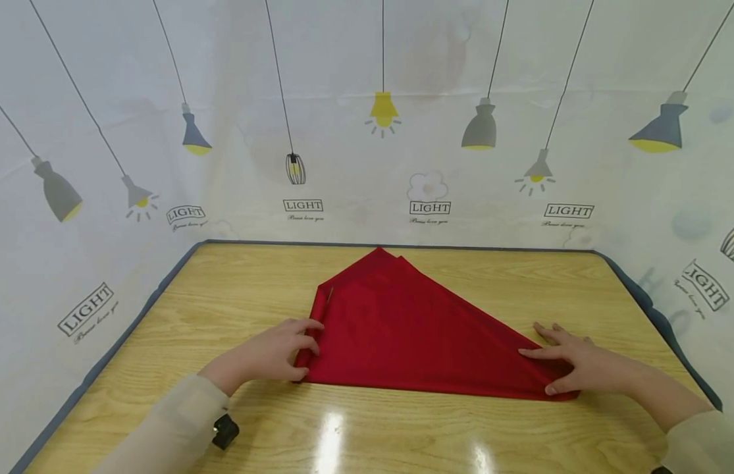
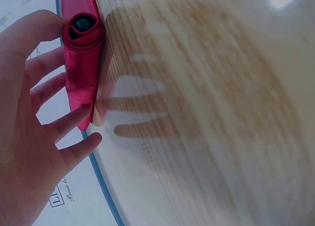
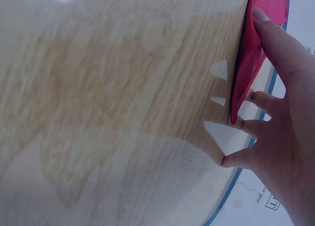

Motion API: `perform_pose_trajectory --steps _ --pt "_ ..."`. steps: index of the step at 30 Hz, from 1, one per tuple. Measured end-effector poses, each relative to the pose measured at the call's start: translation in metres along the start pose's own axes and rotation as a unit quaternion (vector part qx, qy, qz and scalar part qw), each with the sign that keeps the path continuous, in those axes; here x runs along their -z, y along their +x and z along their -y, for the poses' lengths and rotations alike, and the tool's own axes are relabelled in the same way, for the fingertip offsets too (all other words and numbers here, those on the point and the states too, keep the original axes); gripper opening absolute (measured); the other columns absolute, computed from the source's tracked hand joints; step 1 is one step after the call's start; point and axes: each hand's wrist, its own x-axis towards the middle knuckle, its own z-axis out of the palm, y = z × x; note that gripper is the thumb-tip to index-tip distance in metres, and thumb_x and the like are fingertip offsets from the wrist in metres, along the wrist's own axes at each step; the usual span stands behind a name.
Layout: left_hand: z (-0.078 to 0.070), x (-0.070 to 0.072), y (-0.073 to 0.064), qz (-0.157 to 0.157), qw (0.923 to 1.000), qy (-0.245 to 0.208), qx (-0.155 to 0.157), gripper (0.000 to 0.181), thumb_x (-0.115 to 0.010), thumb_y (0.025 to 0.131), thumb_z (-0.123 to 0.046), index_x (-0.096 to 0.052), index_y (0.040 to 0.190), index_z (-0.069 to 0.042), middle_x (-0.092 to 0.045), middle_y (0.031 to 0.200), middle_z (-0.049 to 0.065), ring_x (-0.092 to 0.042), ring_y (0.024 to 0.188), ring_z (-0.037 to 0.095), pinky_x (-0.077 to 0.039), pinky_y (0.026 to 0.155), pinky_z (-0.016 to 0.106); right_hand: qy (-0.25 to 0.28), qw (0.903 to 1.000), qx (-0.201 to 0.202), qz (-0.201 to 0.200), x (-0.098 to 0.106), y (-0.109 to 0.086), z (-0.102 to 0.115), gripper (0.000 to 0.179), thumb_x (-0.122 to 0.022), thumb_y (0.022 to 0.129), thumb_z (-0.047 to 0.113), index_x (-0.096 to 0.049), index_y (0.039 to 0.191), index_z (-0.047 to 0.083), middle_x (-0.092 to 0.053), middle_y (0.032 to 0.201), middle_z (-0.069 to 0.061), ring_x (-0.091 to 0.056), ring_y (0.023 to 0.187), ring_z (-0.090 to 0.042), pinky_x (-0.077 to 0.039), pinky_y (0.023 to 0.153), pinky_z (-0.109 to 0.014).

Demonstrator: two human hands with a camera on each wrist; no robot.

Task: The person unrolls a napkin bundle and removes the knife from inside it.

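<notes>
A red cloth (image 1: 414,329) lies on the wooden table, its left edge rolled into a tube. Inside the tube's near end shows the dark, shiny round end of an object (image 2: 82,23); the rest of it is hidden in the cloth. My left hand (image 1: 279,349) holds the roll, fingers curved over it and thumb by its near end. In the left wrist view the outer fingers spread along the cloth. My right hand (image 1: 588,363) rests with spread fingers on the cloth's right corner, where the thumb (image 3: 260,14) touches a raised fold.
The wooden table (image 1: 402,434) has a dark blue edge, with white walls printed with lamps (image 1: 383,108) behind and at both sides. The cloth's far point reaches close to the back edge. A small black device (image 1: 226,431) sits at the left wrist.
</notes>
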Motion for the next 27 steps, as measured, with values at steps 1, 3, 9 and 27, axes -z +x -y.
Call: perform_pose_trajectory --steps 1,3,9,27 --pt "0.000 0.000 0.000 0.003 1.0000 -0.001 0.001 0.023 -0.070 0.085 -0.026 -0.067 0.107 -0.022 -0.042 0.144 0.003 -0.038 0.131 0.028 -0.040 0.101 0.044 0.000 1.0000 0.000 0.000 0.000 0.000 0.000 0.061 -0.076 0.081 0.042 -0.059 0.137 0.025 -0.021 0.151 -0.033 -0.007 0.133 -0.063 -0.003 0.086 -0.084" --pt "0.000 0.000 -0.001 0.007 1.0000 0.000 0.003 0.019 -0.068 0.086 -0.024 -0.067 0.105 -0.021 -0.044 0.144 0.001 -0.039 0.131 0.028 -0.040 0.101 0.044 0.000 1.0000 0.001 -0.002 0.000 0.000 0.000 0.061 -0.076 0.081 0.042 -0.059 0.137 0.025 -0.021 0.151 -0.032 -0.007 0.133 -0.063 -0.003 0.086 -0.084" --pt "0.002 0.002 -0.001 -0.001 1.0000 -0.007 0.002 0.020 -0.073 0.087 -0.034 -0.067 0.100 -0.020 -0.050 0.136 0.006 -0.046 0.126 0.028 -0.040 0.102 0.044 -0.001 1.0000 -0.001 0.000 -0.001 0.001 -0.001 0.061 -0.076 0.081 0.042 -0.058 0.137 0.025 -0.021 0.152 -0.032 -0.007 0.133 -0.063 -0.003 0.086 -0.084" --pt "0.013 0.000 -0.008 -0.034 0.9992 0.008 -0.018 0.020 -0.078 0.081 -0.024 -0.067 0.097 -0.016 -0.049 0.115 0.002 -0.052 0.097 0.017 -0.047 0.083 0.034 -0.005 1.0000 0.000 -0.003 -0.001 0.000 0.000 0.061 -0.076 0.081 0.042 -0.059 0.137 0.026 -0.021 0.152 -0.032 -0.007 0.133 -0.062 -0.002 0.086 -0.084"
